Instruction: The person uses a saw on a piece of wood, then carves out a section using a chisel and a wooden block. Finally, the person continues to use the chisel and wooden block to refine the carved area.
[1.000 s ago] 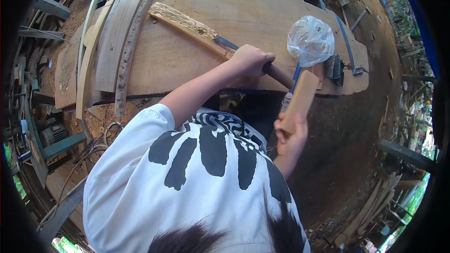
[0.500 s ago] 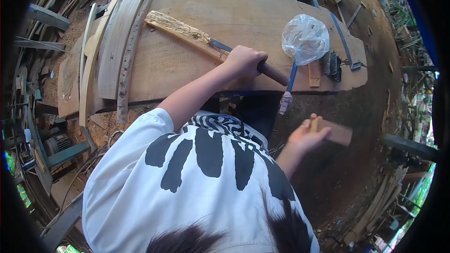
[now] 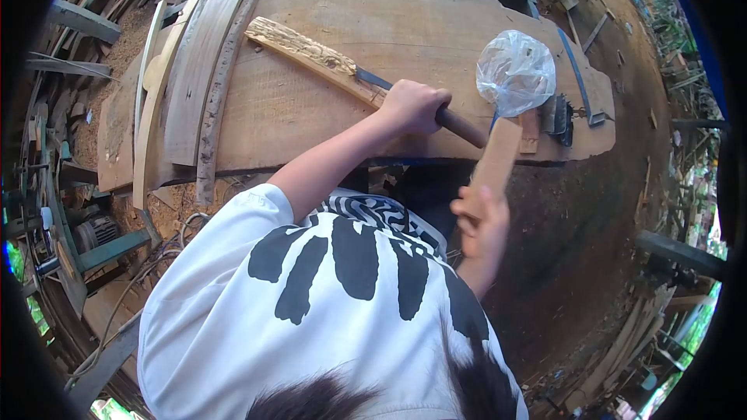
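My left hand (image 3: 414,106) is closed in a fist around a chisel (image 3: 461,126) with a round brown handle. Its dark blade lies against a narrow strip of wood (image 3: 299,48), whose far part has a rough, chipped top face. The strip rests slanted on a wide wooden slab. Below and to the right, my right hand (image 3: 484,222) grips a flat wooden mallet (image 3: 498,157) by its lower end. The mallet points up, its head close to the butt of the chisel handle and overlapping the slab's near edge in this view.
On the slab (image 3: 311,8), a clear plastic bag (image 3: 516,70) sits at the right, near a small wood block (image 3: 529,134), dark metal pieces (image 3: 556,118) and a blue metal bar (image 3: 577,74). Long boards (image 3: 204,70) lie at the left. Scrap wood surrounds the bench.
My right hand has swung the mallet from out at the right, up and leftward toward the chisel handle. My left hand keeps its hold on the chisel.
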A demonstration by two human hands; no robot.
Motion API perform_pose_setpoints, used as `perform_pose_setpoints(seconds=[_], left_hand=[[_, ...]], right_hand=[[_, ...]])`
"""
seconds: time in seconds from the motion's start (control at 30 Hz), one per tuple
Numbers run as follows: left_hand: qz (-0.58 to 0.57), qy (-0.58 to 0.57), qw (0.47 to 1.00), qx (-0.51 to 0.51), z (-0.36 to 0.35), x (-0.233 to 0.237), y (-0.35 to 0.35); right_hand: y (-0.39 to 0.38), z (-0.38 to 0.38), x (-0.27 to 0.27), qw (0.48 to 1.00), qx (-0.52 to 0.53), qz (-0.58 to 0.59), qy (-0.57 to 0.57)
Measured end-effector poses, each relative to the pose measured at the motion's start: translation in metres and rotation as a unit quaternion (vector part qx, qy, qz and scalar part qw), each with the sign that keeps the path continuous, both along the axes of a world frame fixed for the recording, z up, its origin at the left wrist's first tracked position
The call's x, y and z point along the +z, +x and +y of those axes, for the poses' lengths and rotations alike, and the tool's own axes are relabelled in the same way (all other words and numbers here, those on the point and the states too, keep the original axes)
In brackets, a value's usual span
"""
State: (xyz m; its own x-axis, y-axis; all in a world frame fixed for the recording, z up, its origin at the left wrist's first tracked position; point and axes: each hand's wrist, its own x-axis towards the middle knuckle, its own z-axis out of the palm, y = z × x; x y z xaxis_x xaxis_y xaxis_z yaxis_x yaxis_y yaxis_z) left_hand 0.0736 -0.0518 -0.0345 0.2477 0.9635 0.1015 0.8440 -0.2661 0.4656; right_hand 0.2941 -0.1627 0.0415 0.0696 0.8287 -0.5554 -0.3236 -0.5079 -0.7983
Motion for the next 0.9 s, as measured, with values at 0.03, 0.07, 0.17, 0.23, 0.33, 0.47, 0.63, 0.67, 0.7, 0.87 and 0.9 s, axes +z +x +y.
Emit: perform_pose_setpoints(seconds=[0.03, 0.07, 0.17, 0.23, 0.33, 0.47, 0.63, 0.67, 0.7, 0.87, 0.9], left_hand=[[-0.012, 0.008, 1.000, 0.013, 0.002, 0.000, -0.003], [-0.010, 0.005, 1.000, 0.016, 0.001, -0.001, -0.004], [-0.028, 0.028, 0.999, 0.009, 0.001, 0.001, -0.004], [-0.020, 0.018, 1.000, 0.007, 0.000, 0.002, -0.003], [-0.035, 0.045, 0.998, 0.025, 0.002, -0.005, -0.006], [-0.034, 0.046, 0.998, 0.022, 0.001, -0.004, -0.006], [-0.025, 0.061, 0.997, 0.028, 0.002, -0.008, -0.002], [-0.027, 0.059, 0.997, 0.029, 0.000, -0.008, 0.001], [-0.031, 0.053, 0.998, 0.024, 0.002, -0.008, 0.001], [-0.056, 0.047, 0.997, 0.002, 0.000, -0.004, 0.008], [-0.044, 0.040, 0.998, -0.006, -0.003, -0.003, 0.011]], right_hand=[[0.013, 0.005, 0.004, 0.999, -0.024, 0.043, -0.001], [0.031, 0.008, 0.012, 0.993, -0.067, 0.096, 0.005], [0.048, 0.021, -0.015, 0.924, -0.335, 0.006, 0.184], [0.024, 0.012, -0.031, 0.971, -0.213, -0.053, 0.099], [-0.001, -0.003, -0.004, 0.998, 0.058, 0.022, -0.026], [0.059, 0.003, -0.007, 0.978, -0.175, 0.094, 0.067], [-0.015, 0.003, -0.007, 0.997, 0.073, 0.024, 0.004], [-0.004, 0.001, -0.005, 0.999, 0.048, 0.014, -0.007], [0.013, 0.002, -0.002, 1.000, 0.026, 0.007, -0.014], [0.033, 0.022, -0.020, 0.905, -0.408, -0.018, 0.117], [0.037, 0.013, -0.042, 0.960, -0.259, -0.006, 0.109]])
